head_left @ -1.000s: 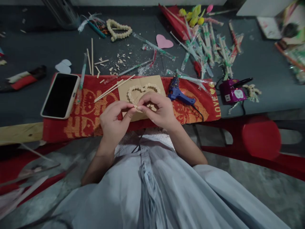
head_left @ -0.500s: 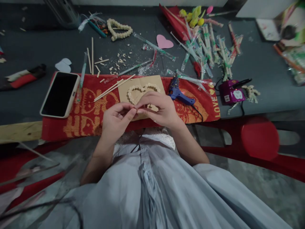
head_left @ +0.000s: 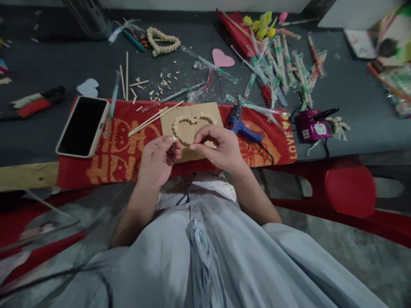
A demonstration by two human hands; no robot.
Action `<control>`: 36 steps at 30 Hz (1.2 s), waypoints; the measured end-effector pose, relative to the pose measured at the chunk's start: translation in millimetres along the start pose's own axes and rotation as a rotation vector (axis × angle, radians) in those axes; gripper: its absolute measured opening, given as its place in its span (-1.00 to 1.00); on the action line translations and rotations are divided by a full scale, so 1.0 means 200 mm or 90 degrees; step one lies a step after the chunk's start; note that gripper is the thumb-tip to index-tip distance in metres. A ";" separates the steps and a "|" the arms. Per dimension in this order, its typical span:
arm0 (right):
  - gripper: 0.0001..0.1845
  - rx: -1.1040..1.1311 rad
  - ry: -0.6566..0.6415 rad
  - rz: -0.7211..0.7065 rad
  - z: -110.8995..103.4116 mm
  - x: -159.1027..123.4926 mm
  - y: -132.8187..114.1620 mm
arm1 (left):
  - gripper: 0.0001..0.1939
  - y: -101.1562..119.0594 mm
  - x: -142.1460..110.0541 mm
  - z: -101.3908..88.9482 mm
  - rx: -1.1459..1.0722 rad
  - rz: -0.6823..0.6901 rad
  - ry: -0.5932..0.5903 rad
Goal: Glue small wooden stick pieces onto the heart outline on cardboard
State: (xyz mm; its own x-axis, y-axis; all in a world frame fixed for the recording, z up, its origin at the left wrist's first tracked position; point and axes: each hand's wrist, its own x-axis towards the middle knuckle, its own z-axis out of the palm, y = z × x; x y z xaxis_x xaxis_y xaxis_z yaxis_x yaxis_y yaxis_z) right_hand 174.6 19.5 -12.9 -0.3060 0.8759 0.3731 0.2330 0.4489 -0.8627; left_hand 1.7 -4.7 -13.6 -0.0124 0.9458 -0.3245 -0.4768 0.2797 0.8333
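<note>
My left hand is closed, pinching a small pale piece of stick between thumb and forefinger. A short gap to its right, my right hand has thumb and fingertips drawn together; whatever may be between them is too small to name. Just beyond both hands, a heart outline made of short stick pieces lies on a brown cardboard sheet, partly covered by my right hand. Right of the cardboard rests a blue glue gun. Several thin wooden sticks lie to the left.
A red towel lies under the work, with a phone at its left end. Farther back are scattered stick bits, a second stick heart, a pink paper heart, wrapped sticks and a purple box.
My hands were touching fingertip to fingertip; now they are apart. My left hand has turned, showing the small pale piece at its fingertips, and more of the heart outline is visible.
</note>
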 end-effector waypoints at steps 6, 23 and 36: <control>-0.60 -0.042 0.005 -0.052 0.00 -0.01 0.00 | -0.72 0.00 0.00 0.01 -0.003 -0.042 0.022; -0.76 -0.109 0.028 -0.045 0.06 -0.02 0.00 | -0.74 -0.15 0.02 0.00 0.186 0.307 0.071; -0.64 -0.094 0.051 0.060 -0.04 -0.02 0.03 | -0.75 -0.05 0.11 -0.06 0.197 0.253 0.099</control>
State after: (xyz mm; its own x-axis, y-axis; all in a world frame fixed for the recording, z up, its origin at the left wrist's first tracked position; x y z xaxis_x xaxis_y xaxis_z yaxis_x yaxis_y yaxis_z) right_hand 183.7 19.6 -16.4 -0.2033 0.9241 0.3236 0.3925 0.3797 -0.8377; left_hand -4.2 11.1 -33.7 -0.2804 0.9599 0.0006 -0.1274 -0.0378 0.9911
